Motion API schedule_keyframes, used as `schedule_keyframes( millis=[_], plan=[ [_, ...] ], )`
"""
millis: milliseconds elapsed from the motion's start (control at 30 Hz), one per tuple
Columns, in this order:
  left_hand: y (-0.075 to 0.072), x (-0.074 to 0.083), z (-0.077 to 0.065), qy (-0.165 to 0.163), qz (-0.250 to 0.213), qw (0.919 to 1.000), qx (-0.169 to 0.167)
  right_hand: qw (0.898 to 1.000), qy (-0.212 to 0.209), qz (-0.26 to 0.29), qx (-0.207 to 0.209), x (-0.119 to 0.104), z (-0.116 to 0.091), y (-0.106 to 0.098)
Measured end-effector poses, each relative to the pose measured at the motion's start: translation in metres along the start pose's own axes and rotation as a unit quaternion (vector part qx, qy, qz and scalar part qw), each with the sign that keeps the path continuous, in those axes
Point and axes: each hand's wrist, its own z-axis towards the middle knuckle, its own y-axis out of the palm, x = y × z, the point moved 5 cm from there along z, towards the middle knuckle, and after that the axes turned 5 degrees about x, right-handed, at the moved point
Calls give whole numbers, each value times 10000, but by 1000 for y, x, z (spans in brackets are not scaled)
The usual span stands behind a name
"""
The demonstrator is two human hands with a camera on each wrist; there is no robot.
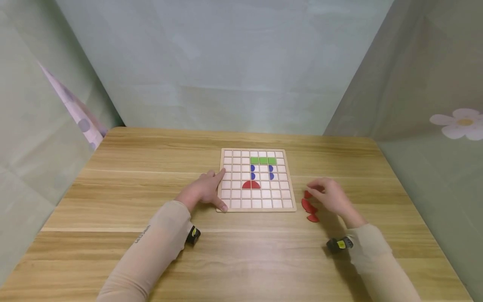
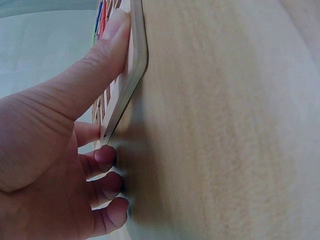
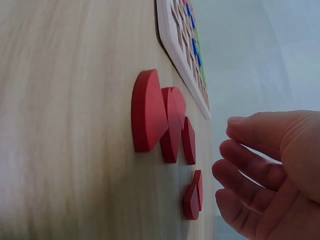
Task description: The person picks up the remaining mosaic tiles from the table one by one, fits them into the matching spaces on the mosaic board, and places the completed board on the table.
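Observation:
A square wooden grid board (image 1: 260,210) lies on the table. Against its left side is my left hand (image 1: 205,188): the thumb (image 2: 116,30) presses on the near left corner and the index finger touches the left edge. Green squares (image 1: 263,160), blue half-rounds (image 1: 271,176) and two red quarter-rounds (image 1: 250,185) sit in its cells. Right of the board, loose red pieces (image 1: 308,206) lie in a small group, some overlapping. Just above them hovers my right hand (image 1: 330,195), fingers loosely bent. In the right wrist view, nothing shows between its thumb and fingers.
The wooden table (image 1: 241,256) reaches back to a pale cloth backdrop (image 1: 241,75). Similar cloth hangs on both sides, with a flower print (image 1: 465,122) at the right. Each wrist wears a small black camera (image 1: 193,235).

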Motion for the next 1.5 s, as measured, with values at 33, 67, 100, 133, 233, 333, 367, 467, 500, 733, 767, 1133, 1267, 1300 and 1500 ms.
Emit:
schedule_keyframes(
  millis=[33, 67, 100, 133, 233, 333, 367, 467, 500, 733, 767, 1133, 1267, 1300, 1500],
  plan=[
    [0, 0, 0, 7, -20, 10000, 1, 10000, -36, -53, -14, 1, 0, 0],
    [0, 0, -1, 9, -33, 10000, 3, 9999, -59, -99, -19, 1, 0, 0],
    [0, 0, -1, 8, -51, 10000, 1, 9998, -107, -175, -27, 2, -1, 0],
    [0, 0, -1, 7, -67, 10000, -1, 9996, -116, -246, -29, 2, -1, 1],
    [0, 0, -1, 15, -94, 10000, -15, 9988, -225, -420, -61, 3, -1, 1],
    [0, 0, -1, 14, -84, 10000, -29, 9977, -337, -569, -146, 2, -1, 3],
    [0, 0, -2, 14, -74, 10000, -32, 9972, -382, -617, -190, 1, -1, 3],
    [-1, 2, -3, 31, -45, 10000, -20, 9960, -438, -727, -297, -1, 0, 5],
    [-1, 2, -3, 37, -42, 10000, -16, 9957, -432, -739, -343, -1, 0, 6],
    [-1, 2, -2, 29, -8, 10000, -36, 9936, -396, -910, -531, -2, -1, 11],
    [-1, 2, -2, 28, 0, 10000, -39, 9934, -379, -950, -527, -1, -1, 11],
    [0, 1, 0, -1, 21, 10000, -68, 9949, -289, -864, -442, -1, 1, 12],
    [-1, 1, -1, -19, -13, 10000, -60, 9960, -206, -738, -470, 0, 2, 13],
    [-1, 2, -1, -23, -16, 10000, -57, 9962, -184, -698, -488, 0, 2, 13],
    [-2, 2, -2, 1, -12, 10000, -32, 9975, 47, -451, -544, 2, 4, 13]
  ],
)
